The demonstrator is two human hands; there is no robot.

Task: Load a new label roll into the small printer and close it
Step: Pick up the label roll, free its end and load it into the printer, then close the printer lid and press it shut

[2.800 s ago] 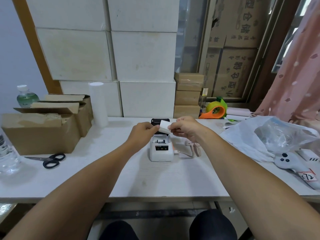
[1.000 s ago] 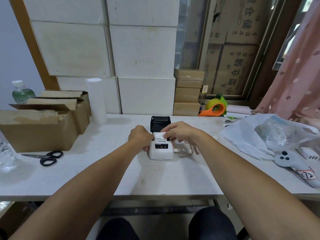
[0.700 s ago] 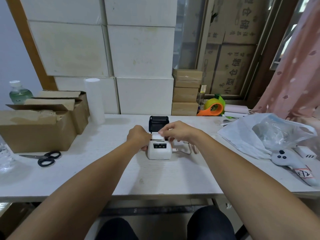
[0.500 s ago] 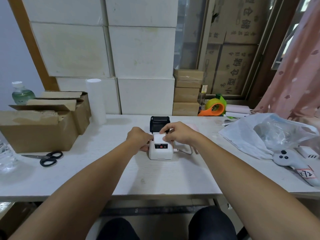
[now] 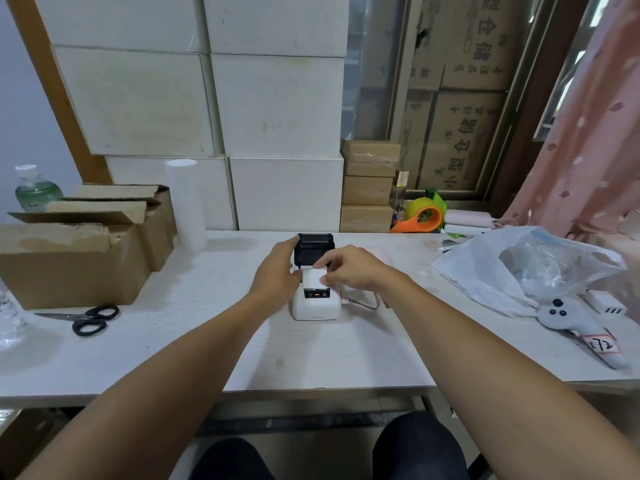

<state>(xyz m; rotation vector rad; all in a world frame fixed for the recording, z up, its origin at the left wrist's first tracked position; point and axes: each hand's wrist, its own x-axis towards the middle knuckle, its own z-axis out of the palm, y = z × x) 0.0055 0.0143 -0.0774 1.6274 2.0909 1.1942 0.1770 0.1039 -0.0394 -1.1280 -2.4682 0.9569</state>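
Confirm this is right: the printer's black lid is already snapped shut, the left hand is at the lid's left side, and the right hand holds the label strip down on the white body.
Not quite. The head view shows the black lid standing open behind the white body, not shut. The rest holds: the left hand is at the lid's left side, and the right hand holds the label strip down.
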